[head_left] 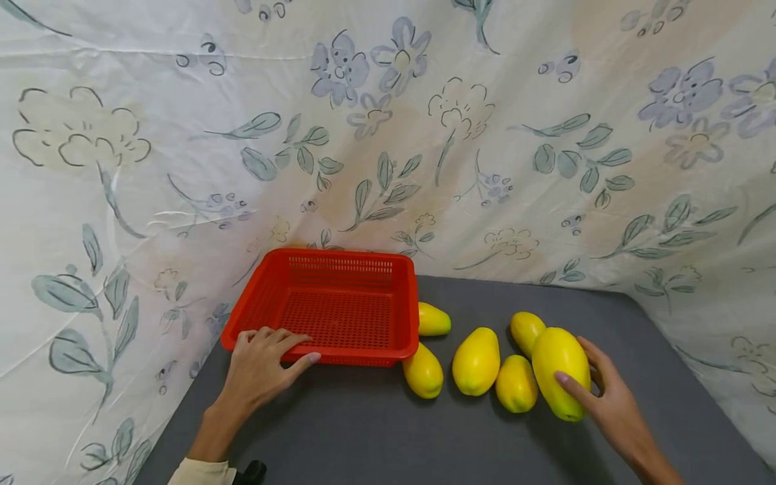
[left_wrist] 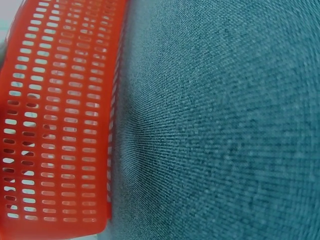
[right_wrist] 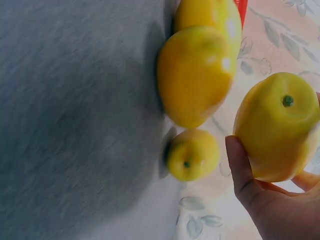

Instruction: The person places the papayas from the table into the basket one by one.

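1. Over on the right, the right hand (head_left: 612,405) grasps a big yellow papaya-like fruit (head_left: 556,364) — raised above the grey cloth surface (head_left: 364,431).
2. On the left, the left hand (head_left: 257,367) grips the near rim of a red slotted plastic basket (head_left: 358,355).
3. Five more yellow fruits (head_left: 475,362) lie between — two right beside the basket.

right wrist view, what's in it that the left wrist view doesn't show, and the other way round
Only the right wrist view: the right hand holding a yellow fruit, more yellow fruits on the table, and the floral pattern of the cloth.

Only the left wrist view: a close look at the slotted side of the red basket.

Both: the grey tabletop and something red, though the right wrist view has just a sliver at its top edge, probably the basket.
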The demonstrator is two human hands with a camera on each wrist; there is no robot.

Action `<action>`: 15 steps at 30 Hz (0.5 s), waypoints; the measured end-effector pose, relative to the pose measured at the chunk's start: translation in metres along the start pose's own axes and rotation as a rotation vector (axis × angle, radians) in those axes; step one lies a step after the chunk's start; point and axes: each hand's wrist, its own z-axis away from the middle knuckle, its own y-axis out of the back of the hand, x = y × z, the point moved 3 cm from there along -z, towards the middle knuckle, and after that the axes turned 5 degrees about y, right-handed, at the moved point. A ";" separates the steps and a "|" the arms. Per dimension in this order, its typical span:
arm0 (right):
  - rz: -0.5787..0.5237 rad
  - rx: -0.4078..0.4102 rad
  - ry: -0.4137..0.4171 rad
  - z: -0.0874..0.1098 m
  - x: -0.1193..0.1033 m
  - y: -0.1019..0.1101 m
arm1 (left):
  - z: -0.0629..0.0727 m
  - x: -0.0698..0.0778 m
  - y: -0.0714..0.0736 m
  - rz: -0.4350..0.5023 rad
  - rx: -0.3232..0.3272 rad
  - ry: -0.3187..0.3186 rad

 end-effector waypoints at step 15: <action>-0.112 -0.004 0.211 -0.010 -0.045 -0.021 | 0.000 0.004 -0.002 0.002 0.028 -0.006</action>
